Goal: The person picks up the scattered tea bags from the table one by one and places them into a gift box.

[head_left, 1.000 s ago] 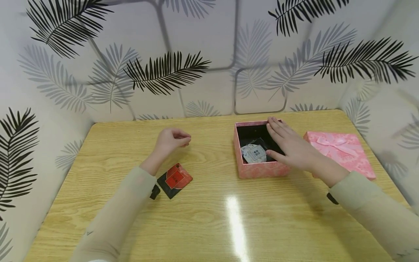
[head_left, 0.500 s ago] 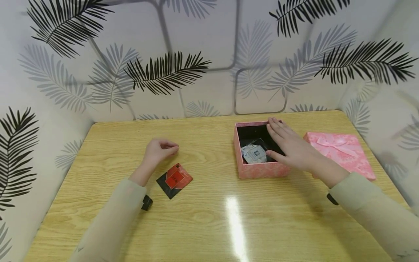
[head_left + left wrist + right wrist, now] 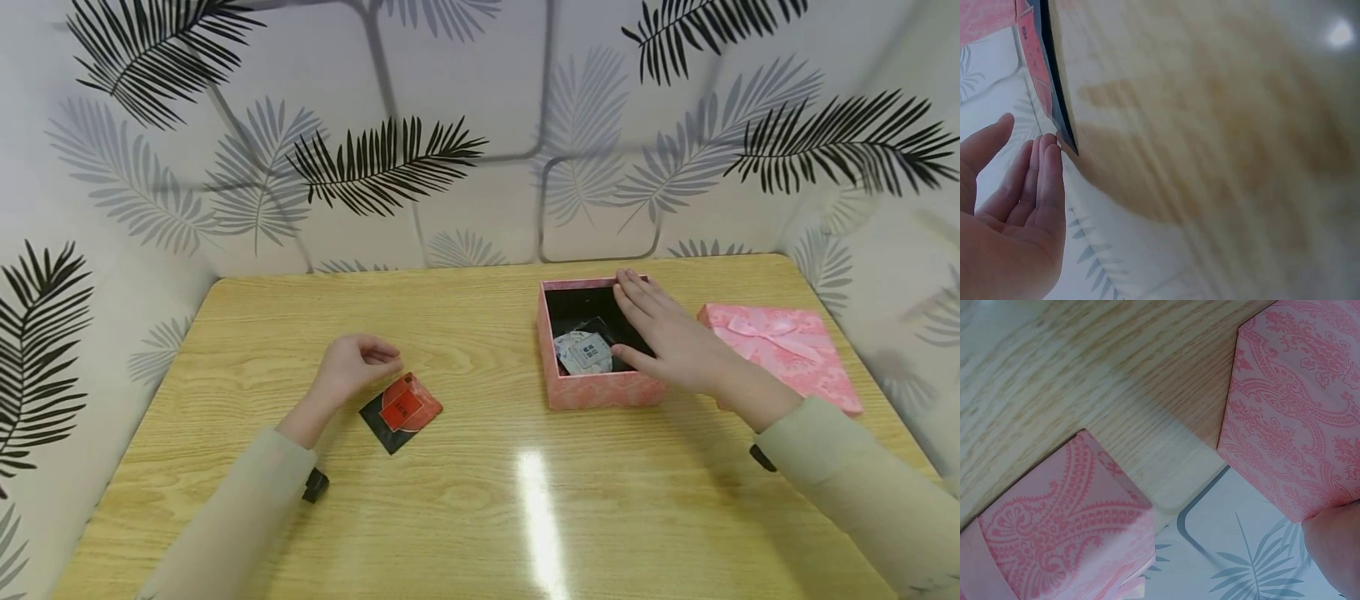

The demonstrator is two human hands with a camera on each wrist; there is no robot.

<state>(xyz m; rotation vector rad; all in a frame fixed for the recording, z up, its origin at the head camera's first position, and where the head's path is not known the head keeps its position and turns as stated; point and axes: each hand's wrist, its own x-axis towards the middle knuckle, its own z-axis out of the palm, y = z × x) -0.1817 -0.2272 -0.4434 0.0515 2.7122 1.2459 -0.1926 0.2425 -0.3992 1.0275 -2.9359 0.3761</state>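
Observation:
My left hand point(image 3: 352, 367) hovers beside a flat square packet point(image 3: 401, 414), red on one half and black on the other, lying on the table. In the left wrist view the thumb stands apart from the bent fingers, whose tips are right at the corner of the packet point(image 3: 1036, 56); nothing shows between them. My right hand point(image 3: 667, 342) rests across the right side of an open pink box point(image 3: 600, 390), fingers fairly straight over its rim. Inside the black-lined box lie a pale grey packet point(image 3: 588, 352) and some dark ones, partly hidden by that hand.
A pink patterned lid point(image 3: 832, 371) with a bow point(image 3: 772, 333) lies to the right of the box, partly behind the right forearm. The wooden table point(image 3: 465, 500) reaches back to a leaf-patterned wall covering point(image 3: 480, 200). A black wrist device point(image 3: 315, 485) shows beneath the left sleeve.
My left hand has moved left and toward me, coming down beside the red-and-black packet, its thumb and fingers parting. The packet, box and right hand have stayed in place.

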